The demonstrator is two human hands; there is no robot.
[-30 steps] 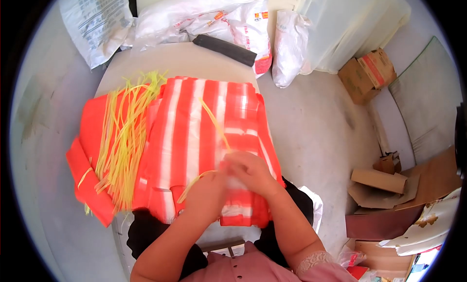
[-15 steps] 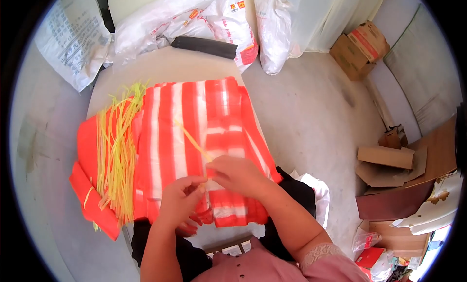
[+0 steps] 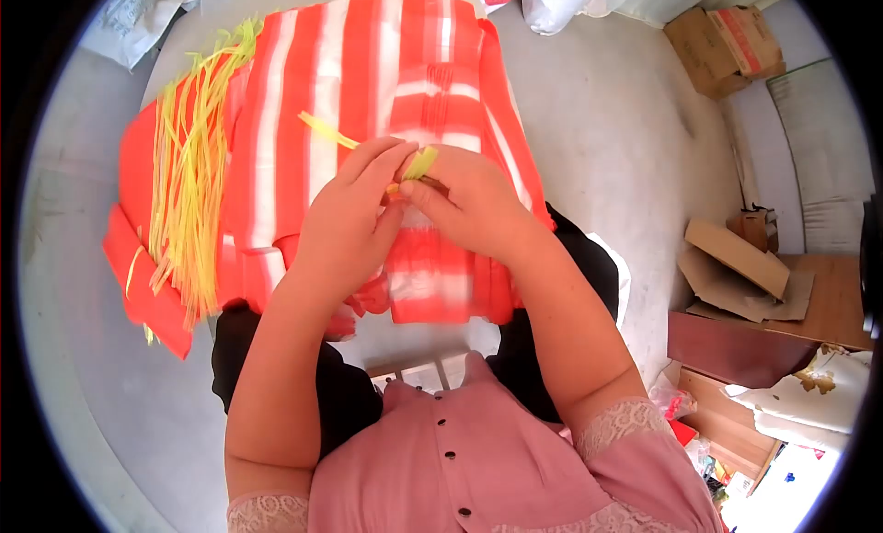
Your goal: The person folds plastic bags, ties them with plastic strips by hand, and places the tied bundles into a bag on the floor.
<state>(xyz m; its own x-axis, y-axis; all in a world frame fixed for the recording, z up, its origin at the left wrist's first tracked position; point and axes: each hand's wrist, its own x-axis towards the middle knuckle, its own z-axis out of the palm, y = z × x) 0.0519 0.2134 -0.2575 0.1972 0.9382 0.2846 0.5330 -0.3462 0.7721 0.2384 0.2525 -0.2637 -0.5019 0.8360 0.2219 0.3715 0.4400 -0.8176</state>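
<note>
My left grip (image 3: 351, 204) and right grip (image 3: 472, 204) meet mid-frame, both nearly closed, fingers pinching a yellow strip (image 3: 420, 163) whose tail slants out to the upper left. The strip sits between my hands, above a red-and-white striped stack (image 3: 359, 59). At left, loose yellow strands (image 3: 189, 193) drape over red cloth (image 3: 138, 156). Lower right, a plastic bag (image 3: 673, 401) showing red lies by a wooden compartment (image 3: 736, 418), its other contents too small to tell. Above, an open carton (image 3: 743, 262) spreads its flaps. Farther, upper right, sits another carton (image 3: 699, 50).
</note>
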